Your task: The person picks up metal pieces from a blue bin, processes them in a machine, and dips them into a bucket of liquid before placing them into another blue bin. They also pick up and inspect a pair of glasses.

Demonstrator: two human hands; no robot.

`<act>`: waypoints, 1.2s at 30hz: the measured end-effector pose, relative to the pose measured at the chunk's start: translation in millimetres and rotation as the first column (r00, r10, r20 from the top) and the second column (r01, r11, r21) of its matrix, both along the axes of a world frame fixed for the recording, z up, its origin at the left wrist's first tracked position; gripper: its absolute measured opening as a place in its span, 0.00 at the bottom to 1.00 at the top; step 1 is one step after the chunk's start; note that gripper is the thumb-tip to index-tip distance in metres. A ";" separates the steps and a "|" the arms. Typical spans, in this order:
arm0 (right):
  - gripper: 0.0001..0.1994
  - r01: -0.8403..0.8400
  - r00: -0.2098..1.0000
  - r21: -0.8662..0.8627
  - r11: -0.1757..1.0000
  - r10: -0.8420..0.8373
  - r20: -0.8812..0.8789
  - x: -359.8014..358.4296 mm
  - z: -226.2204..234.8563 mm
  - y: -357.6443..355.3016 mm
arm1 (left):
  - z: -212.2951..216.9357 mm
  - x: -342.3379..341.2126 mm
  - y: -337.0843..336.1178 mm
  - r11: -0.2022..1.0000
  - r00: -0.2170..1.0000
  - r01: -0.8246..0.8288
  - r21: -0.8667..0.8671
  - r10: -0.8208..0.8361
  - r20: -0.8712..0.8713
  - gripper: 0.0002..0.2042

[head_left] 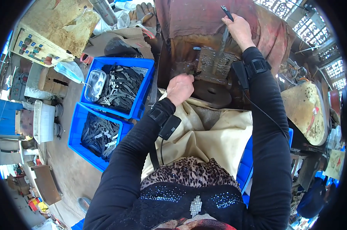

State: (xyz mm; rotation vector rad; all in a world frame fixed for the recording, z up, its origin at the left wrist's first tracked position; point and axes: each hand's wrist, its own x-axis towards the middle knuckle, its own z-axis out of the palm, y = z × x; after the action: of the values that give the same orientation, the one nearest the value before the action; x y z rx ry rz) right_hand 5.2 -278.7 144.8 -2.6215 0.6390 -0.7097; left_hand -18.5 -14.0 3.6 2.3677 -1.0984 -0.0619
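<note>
My right hand is raised over the far part of a rusty, wet machine housing. Its fingers are closed on a slim dark metal strip, which points up and away. Lower and to the left, my left hand is at the near side of the housing. A small dark metal piece sticks out from its closed fingertips; most of that piece is hidden. Between the hands lies a wet, speckled plate, with a round brown disc nearer to me.
Two blue bins full of flat dark metal pieces stand at the left. A clear plastic container rests in the far one. A control box with knobs is far left. Reddish cloth drapes the housing; a cream apron covers my lap.
</note>
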 end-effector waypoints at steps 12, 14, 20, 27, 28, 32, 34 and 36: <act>0.15 0.013 1.000 0.039 0.999 -0.013 0.003 -2.4 1.8 3.2 | -1.2 0.4 0.1 1.000 1.000 0.004 0.002 -0.004 0.006 0.09; 0.15 0.022 1.000 0.040 0.999 -0.022 -0.001 -2.3 1.7 3.7 | -2.1 0.7 0.1 1.000 1.000 0.007 0.004 -0.007 0.016 0.09; 0.15 0.040 0.999 0.049 0.998 -0.040 0.012 -1.1 -0.3 6.0 | -8.7 2.8 -1.5 0.999 0.999 -0.035 0.034 0.033 0.033 0.09; 0.14 -0.032 0.992 0.041 0.999 0.027 0.121 -41.3 6.1 32.1 | -19.3 12.0 1.3 0.933 0.994 -0.056 -0.355 0.086 0.071 0.10; 0.14 -0.073 0.982 0.032 0.997 0.066 0.176 -56.3 5.1 41.2 | -20.4 14.6 2.5 0.902 0.996 -0.049 -0.429 0.075 0.044 0.10; 0.10 -0.242 0.949 0.255 0.936 0.173 0.265 -135.8 -8.1 87.9 | -19.6 22.4 1.9 0.815 0.997 -0.075 -0.574 0.078 -0.019 0.13; 0.09 -0.279 0.941 0.271 0.921 0.205 0.270 -174.4 -18.9 114.8 | -16.1 25.3 -2.2 0.836 0.997 -0.062 -0.546 0.077 0.004 0.13; 0.09 -0.274 0.948 0.311 0.910 0.202 0.247 -207.0 -31.3 139.3 | -12.3 28.3 -6.6 0.897 0.994 -0.006 -0.441 0.051 0.092 0.14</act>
State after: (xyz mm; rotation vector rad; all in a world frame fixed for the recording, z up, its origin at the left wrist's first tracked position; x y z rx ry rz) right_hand -201.7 -139.4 113.5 -2.2164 0.3333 -0.7134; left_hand 9.8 -20.6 -8.8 1.9911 -0.9981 0.2931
